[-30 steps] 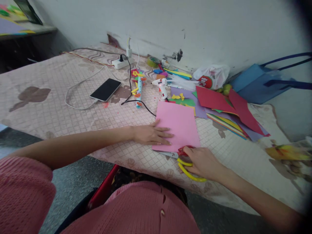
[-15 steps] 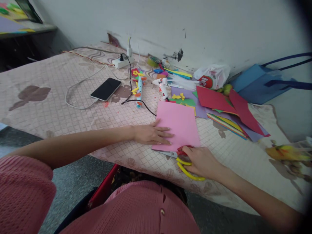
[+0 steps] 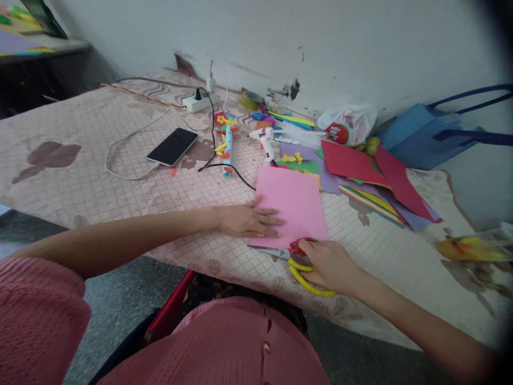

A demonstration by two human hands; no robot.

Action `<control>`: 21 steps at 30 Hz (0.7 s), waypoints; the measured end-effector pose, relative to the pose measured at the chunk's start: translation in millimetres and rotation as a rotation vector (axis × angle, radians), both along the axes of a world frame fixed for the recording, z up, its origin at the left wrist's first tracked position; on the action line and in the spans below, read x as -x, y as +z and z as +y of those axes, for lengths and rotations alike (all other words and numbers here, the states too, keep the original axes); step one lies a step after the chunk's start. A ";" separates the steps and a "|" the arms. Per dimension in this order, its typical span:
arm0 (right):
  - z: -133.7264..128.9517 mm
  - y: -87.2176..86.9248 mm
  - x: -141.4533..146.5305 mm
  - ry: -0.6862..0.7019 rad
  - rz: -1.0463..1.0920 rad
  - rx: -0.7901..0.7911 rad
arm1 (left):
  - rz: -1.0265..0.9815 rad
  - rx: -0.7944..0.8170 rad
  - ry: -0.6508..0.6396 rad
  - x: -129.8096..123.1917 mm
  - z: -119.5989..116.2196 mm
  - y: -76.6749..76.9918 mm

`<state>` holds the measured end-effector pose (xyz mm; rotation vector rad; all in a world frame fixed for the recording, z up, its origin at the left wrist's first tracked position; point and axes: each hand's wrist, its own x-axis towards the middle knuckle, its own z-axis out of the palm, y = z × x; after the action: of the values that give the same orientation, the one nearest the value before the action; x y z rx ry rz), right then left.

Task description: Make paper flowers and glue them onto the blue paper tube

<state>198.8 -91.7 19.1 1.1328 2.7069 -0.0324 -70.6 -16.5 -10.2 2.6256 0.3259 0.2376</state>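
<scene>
A sheet of pink paper (image 3: 298,195) lies on the patterned tablecloth in front of me. My left hand (image 3: 250,220) rests flat on its left part, fingers spread. Gripped by the handles in my right hand (image 3: 331,266) is a pair of scissors (image 3: 280,252), with one red and one yellow handle. The blades point left along the paper's near edge; whether paper is between them I cannot tell. Just beyond the sheet, a white glue gun (image 3: 266,143) stands on the table. Left of it lies a light-blue paper tube (image 3: 227,147) with orange and yellow pieces on it.
A phone (image 3: 172,146) on a white cable lies to the left, near a power strip (image 3: 200,101). Coloured paper sheets (image 3: 401,179) are piled at the right, by a blue bag (image 3: 425,136) and a white plastic bag (image 3: 348,120). A black cord runs under the pink paper.
The whole view has shifted very slightly. Both hands, the scissors and the pink paper hold practically the same places.
</scene>
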 end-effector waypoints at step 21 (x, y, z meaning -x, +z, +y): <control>5.1 -10.9 -146.9 -0.760 0.087 -0.350 | -0.083 0.044 0.151 -8.4 -4.9 11.9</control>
<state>345.8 -86.6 8.2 2.2374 2.2259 0.2899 -62.3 -21.4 1.7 2.5418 0.4959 0.3839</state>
